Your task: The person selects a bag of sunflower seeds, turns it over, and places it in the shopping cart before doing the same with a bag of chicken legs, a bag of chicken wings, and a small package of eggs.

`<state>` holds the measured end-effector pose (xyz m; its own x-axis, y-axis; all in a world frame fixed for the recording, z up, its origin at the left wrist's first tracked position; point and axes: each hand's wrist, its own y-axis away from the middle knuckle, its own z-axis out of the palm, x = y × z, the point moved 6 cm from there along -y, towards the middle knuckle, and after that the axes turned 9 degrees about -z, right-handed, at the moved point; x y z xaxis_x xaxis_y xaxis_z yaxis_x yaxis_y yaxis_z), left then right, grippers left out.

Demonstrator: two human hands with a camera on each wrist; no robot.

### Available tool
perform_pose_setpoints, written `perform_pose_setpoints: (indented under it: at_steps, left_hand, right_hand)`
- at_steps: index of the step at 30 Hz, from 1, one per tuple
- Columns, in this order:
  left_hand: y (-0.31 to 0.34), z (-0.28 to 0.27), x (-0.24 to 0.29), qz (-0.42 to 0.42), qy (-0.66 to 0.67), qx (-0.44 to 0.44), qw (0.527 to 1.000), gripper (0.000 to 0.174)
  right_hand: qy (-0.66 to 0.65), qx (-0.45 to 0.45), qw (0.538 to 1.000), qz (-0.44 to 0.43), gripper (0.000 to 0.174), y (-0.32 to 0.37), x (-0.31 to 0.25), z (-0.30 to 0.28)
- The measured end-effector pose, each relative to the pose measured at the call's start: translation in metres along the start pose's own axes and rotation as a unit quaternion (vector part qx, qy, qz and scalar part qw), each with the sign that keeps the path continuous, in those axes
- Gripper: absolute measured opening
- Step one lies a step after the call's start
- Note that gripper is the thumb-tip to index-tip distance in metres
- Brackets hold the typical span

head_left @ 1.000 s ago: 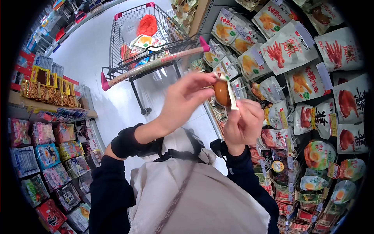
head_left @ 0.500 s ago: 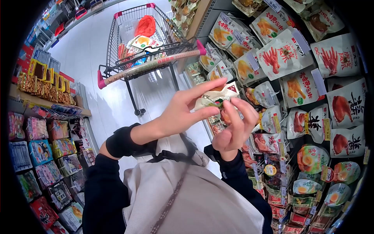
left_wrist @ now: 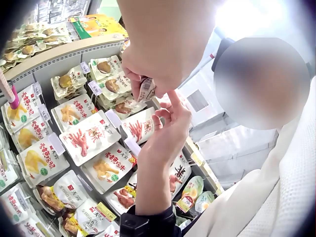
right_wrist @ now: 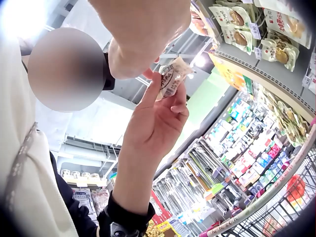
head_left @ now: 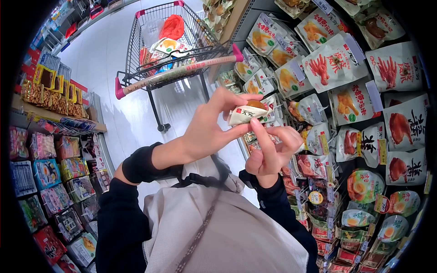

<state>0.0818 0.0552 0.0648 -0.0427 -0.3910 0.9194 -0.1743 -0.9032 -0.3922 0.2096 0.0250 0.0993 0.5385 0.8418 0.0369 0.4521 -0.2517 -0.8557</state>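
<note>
Between thumb and fingers, my left hand (head_left: 205, 125) holds a small cream snack packet (head_left: 246, 114) in front of my chest. A glossy brown, egg-like food bulges at its upper side, and dark lettering runs across the front. My right hand (head_left: 276, 152) reaches up from below; its extended index finger meets the packet's lower edge while its other fingers stand loosely bent. The left wrist view shows the packet's back with a printed barcode label (left_wrist: 146, 90). In the right wrist view, the packet (right_wrist: 174, 79) stands out from my left fingertips.
Ahead is a shopping cart (head_left: 182, 73) with a red plastic bag (head_left: 172, 27) and several packets inside. Hanging food packs (head_left: 334, 61) fill the rack on my right. More bagged snacks (head_left: 54, 182) hang on the left shelf.
The packet has turned from edge-on to showing its printed front, and come down and left. My right hand has gone from pinching its end to touching it with the index finger.
</note>
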Motion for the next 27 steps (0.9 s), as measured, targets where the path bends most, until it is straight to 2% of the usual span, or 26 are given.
perform_pose_setpoints:
  at_steps: [6,12,15,18,20,24,27]
  left_hand:
    - [0.003,-0.002,0.011,0.083,-0.088,0.034,0.992,0.039]
    - [0.005,-0.004,0.015,0.095,-0.127,0.031,0.987,0.041]
    - [0.006,-0.006,0.008,0.127,-0.065,0.099,0.985,0.042]
    - [0.008,-0.009,0.003,0.089,-0.051,0.093,0.99,0.04]
    - [0.009,-0.01,0.002,0.075,-0.028,0.058,0.995,0.04]
    - [0.01,-0.014,0.003,0.071,-0.01,0.028,0.997,0.042]
    - [0.008,-0.015,0.004,0.06,0.057,-0.004,0.997,0.041]
  right_hand:
    - [0.013,-0.009,1.0,0.003,0.03,0.003,-0.003,0.001]
    - [0.009,-0.012,1.0,-0.001,0.031,0.002,-0.005,0.003]
    - [0.006,-0.011,1.0,-0.002,0.031,0.001,-0.007,0.004]
    - [-0.005,-0.011,1.0,0.013,0.031,0.001,-0.005,0.004]
    - [0.013,-0.01,1.0,0.014,0.032,0.002,-0.003,0.003]
    - [-0.003,-0.023,1.0,0.002,0.034,0.002,-0.003,0.005]
    - [-0.078,0.071,0.991,0.084,0.034,0.004,0.006,0.012]
